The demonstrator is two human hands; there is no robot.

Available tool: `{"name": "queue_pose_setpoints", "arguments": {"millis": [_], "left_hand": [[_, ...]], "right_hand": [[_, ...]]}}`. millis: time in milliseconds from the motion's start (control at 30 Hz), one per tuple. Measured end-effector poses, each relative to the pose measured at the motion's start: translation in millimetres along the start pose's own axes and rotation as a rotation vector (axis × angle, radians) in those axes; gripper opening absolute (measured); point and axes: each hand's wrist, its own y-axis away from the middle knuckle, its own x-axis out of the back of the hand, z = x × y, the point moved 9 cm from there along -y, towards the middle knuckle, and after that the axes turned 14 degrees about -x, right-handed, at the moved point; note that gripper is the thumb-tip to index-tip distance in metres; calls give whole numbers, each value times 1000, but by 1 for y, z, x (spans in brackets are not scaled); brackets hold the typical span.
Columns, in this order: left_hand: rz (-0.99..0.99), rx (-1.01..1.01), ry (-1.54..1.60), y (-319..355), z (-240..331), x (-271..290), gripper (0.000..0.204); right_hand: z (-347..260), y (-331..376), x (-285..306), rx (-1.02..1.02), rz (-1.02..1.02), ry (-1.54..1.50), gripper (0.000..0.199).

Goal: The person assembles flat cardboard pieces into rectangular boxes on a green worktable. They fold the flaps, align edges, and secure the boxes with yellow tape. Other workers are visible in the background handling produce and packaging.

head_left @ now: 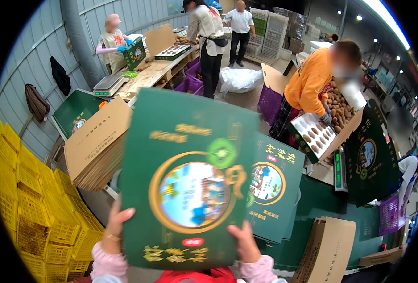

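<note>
A large green kiwi gift box (pixel 192 188) is held up in front of me, its printed face toward me with a round gold-ringed picture and a kiwi slice. My left hand (pixel 116 227) grips its lower left edge and my right hand (pixel 245 240) its lower right edge. Each thumb shows at the side, while most of the fingers are hidden behind the box. Just beyond its right edge, more green gift boxes (pixel 284 214) lie stacked on a green work surface (pixel 319 195).
Flattened brown cartons (pixel 98 141) are stacked at left, above yellow crates (pixel 34 212). An upright brown carton (pixel 324 250) stands front right. At right, a person in orange (pixel 308 85) handles kiwis over a white tray (pixel 315 132). Others work at a wooden table (pixel 147 78) behind.
</note>
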Motion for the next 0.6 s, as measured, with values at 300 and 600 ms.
{"name": "queue_pose_setpoints", "arguments": {"millis": [300,600], "left_hand": [[-547,2,-626,-127,-211,-191,83],[-38,-153,-572,-170,-301,-97,90]], "right_hand": [[-127,13,226,446,1030,934,61],[-218,-47,47,598,819,1476,76]]}}
